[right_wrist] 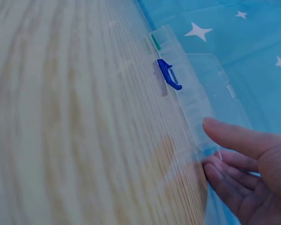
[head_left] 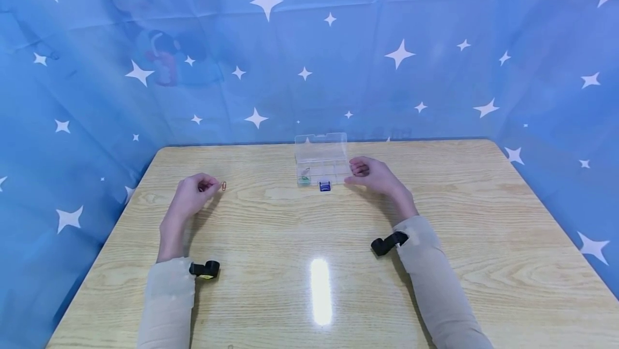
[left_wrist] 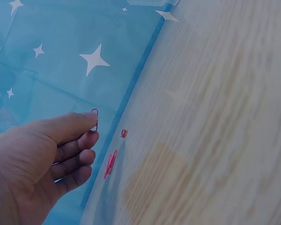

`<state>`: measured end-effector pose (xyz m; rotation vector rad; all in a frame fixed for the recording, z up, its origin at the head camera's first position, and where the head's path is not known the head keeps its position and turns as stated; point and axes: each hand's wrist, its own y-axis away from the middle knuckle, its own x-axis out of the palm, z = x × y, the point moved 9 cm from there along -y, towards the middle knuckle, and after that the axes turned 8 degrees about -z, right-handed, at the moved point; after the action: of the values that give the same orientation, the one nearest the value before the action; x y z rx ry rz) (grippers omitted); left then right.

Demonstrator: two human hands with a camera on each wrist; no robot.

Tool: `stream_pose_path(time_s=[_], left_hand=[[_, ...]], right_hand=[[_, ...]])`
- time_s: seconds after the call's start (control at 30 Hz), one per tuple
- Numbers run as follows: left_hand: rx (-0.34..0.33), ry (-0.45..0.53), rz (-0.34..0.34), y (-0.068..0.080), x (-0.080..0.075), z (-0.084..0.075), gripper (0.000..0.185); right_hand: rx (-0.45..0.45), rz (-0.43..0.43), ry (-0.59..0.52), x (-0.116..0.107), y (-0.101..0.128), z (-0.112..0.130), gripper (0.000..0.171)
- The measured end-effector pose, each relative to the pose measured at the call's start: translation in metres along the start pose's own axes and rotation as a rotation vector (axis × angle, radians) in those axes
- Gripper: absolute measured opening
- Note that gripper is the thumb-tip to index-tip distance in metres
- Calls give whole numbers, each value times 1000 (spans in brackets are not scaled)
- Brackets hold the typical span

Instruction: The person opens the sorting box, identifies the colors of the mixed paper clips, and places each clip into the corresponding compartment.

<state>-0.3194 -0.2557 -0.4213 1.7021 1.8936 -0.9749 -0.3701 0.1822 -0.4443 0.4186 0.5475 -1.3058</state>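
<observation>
My left hand (head_left: 210, 185) hovers just over the wooden table (head_left: 309, 241) at the left. It pinches a small red paper clip (left_wrist: 94, 119) between thumb and forefinger; the other fingers are curled. The clip (head_left: 223, 186) sticks out to the right of the fingertips. A clear plastic compartment box (head_left: 323, 163) stands at the far middle, its lid up and a blue latch (head_left: 325, 186) at its front. My right hand (head_left: 359, 170) is at the box's right end, thumb straight against the box (right_wrist: 187, 93) corner, fingers loosely curled and holding nothing.
Something green (head_left: 304, 179) lies in the box's front left compartment. Two small red marks (left_wrist: 110, 163) show on the table near my left hand; clips or reflections, I cannot tell. Blue starred cloth (head_left: 309, 58) walls in the table on three sides.
</observation>
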Motion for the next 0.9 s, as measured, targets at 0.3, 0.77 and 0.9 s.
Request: stream_pose_path(time_s=[0.3,0.77,0.9], left_hand=[[41,23,-25,-4,3,-16,23],[74,53,-13,-17,19,-44,18],[83,67,-8,-20,24,-50,16]], right_hand=[[5,0,-1,-1,0,0,62],[10,-4,7,0,-1,0,63],[9,-5,9,0,-1,1,63]])
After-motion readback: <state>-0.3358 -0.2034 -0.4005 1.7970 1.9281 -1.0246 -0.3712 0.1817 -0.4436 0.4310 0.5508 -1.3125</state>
